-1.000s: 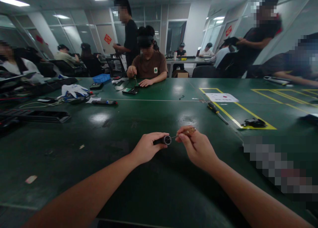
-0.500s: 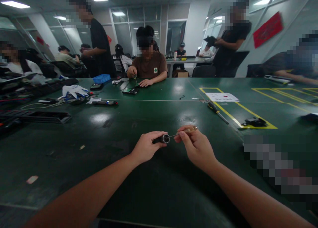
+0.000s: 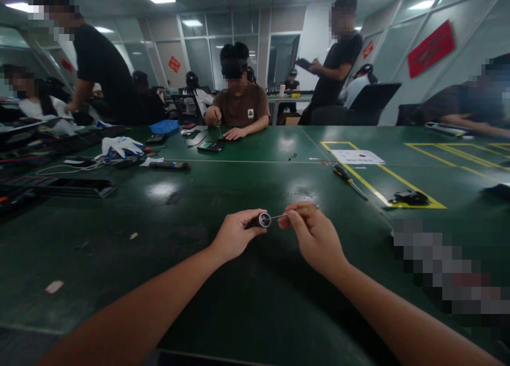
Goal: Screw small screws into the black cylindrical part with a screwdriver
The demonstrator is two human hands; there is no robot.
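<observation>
My left hand (image 3: 235,233) is closed round a short black cylinder (image 3: 263,220) with a silver ring at its open end, which faces right. Pinched in my right hand (image 3: 314,236) is a screwdriver (image 3: 306,209) with a translucent amber handle. Its thin metal shaft points left, and the tip reaches into the mouth of the cylinder; what it touches inside is too small to make out. Both hands are above the green table (image 3: 223,323).
A yellow-black screwdriver (image 3: 351,181), a paper sheet (image 3: 357,156) and a black part (image 3: 408,197) lie at right. A marker-like tool (image 3: 169,165), gloves (image 3: 120,147) and a blue tray (image 3: 164,126) are at left. Across the table sits a co-worker (image 3: 241,103).
The cylinder's open end has turned slightly toward me, with the screwdriver tip still in it. Behind, both standing people have shifted left, one of them leaning down.
</observation>
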